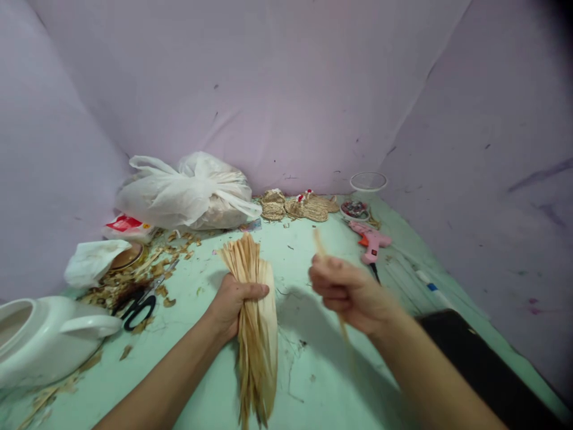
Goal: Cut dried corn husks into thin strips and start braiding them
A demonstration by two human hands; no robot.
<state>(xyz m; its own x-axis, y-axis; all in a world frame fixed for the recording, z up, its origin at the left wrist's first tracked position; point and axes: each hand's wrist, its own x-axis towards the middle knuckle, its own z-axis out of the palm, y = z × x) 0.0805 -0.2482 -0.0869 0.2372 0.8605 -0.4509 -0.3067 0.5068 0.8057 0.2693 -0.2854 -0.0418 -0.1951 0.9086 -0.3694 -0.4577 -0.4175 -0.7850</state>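
My left hand (pixel 235 301) is closed around a bundle of dried husk strips (pixel 257 340), its thumb lying across the front. The strips are pale tan, fan out a little at the top and hang down toward the near edge of the view. To the right, my right hand (pixel 342 286) pinches a single thin husk strip (pixel 319 239) that pokes out above the fingers and trails below them, blurred. The two hands are apart, both above the pale green table (pixel 295 364).
At left lie black-handled scissors (pixel 141 307), husk scraps (pixel 111 295) and a white jug (pixel 45 340) on its side. Behind are a white plastic bag (pixel 188 194) and woven pieces (pixel 308 206). On the right are a pink glue gun (pixel 371 239) and a black slab (pixel 478 364).
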